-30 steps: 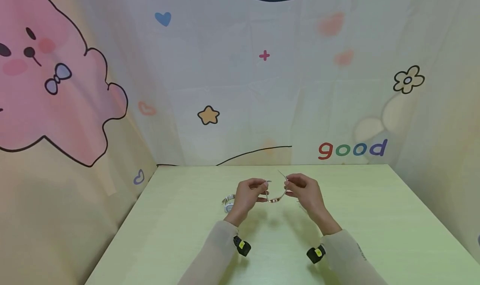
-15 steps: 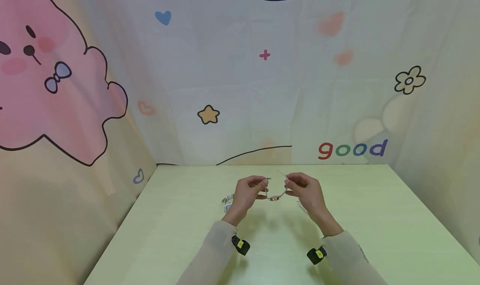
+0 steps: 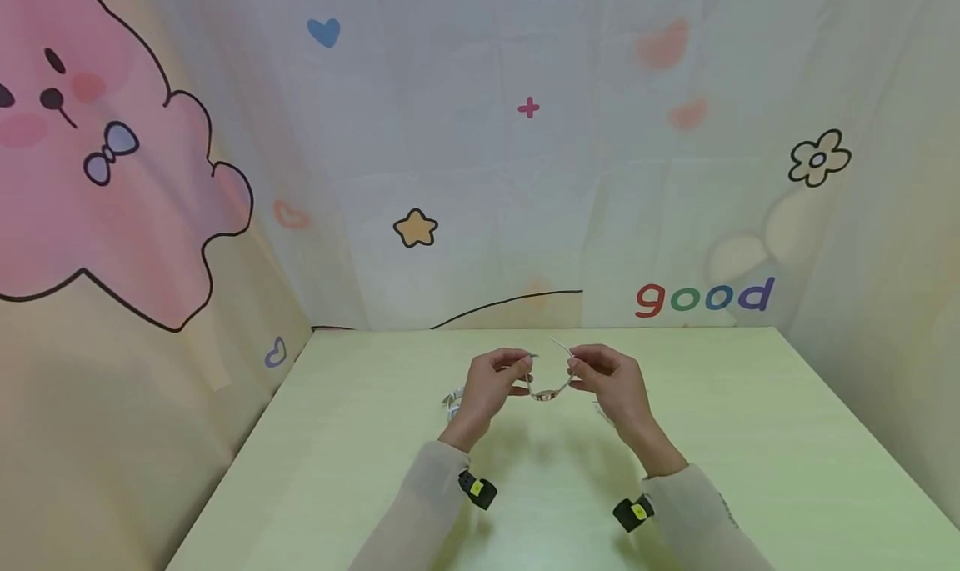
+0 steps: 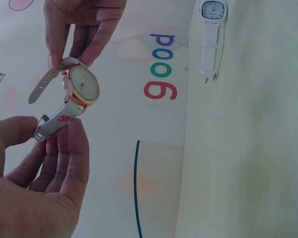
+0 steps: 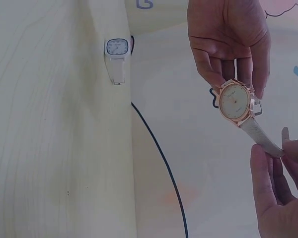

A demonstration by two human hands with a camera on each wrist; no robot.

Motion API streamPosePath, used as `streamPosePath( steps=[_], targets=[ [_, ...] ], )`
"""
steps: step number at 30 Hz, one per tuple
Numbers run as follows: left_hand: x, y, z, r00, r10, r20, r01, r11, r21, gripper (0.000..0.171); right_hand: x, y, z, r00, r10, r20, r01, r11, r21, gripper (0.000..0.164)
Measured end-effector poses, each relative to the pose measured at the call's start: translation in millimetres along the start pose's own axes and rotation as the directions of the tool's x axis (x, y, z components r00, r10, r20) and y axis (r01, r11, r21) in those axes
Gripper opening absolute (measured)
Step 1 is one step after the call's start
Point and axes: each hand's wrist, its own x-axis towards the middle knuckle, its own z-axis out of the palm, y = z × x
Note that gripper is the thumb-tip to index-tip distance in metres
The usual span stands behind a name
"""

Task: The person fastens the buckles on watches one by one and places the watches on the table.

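Note:
Above the table, both hands hold a wristwatch point(image 3: 546, 397) with a rose-gold case, a pale dial and a whitish strap. My left hand point(image 3: 487, 388) pinches the buckle end of the strap, where the metal buckle point(image 4: 40, 132) shows beside the thumb. The right hand point(image 3: 609, 381) grips the other strap half between thumb and fingers, and its punched tip point(image 4: 38, 93) sticks out free. The strap is unfastened, its two ends apart, so the watch hangs in a U with the case point(image 5: 234, 102) lowest. In both wrist views the dial faces the camera.
One white watch with a squarish face point(image 5: 117, 47) lies on the table behind my left hand, partly hidden in the head view. Another white watch point(image 4: 213, 34) lies behind my right hand. A printed curtain point(image 3: 480, 179) stands along the table's point(image 3: 360, 438) back edge.
My left hand has shifted slightly up and left in the head view, and the watch has risen a little with it. The right hand stays nearly in place, its grip unchanged.

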Motion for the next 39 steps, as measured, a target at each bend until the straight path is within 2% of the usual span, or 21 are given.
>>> streamPosePath(
  steps=[22, 39],
  targets=[
    [-5.7, 8.7, -3.0, 0.999, 0.038, 0.002, -0.038, 0.999, 0.004, 0.028, -4, -4, 0, 1.000, -0.019, 0.012, 0.019, 1.000, 0.021, 0.025],
    [-12.0, 20.9, -3.4, 0.994, 0.105, -0.018, -0.106, 0.990, -0.088, 0.026, -12, -20, -1, 0.997, -0.075, -0.005, 0.075, 0.997, 0.001, 0.025]
  ],
)
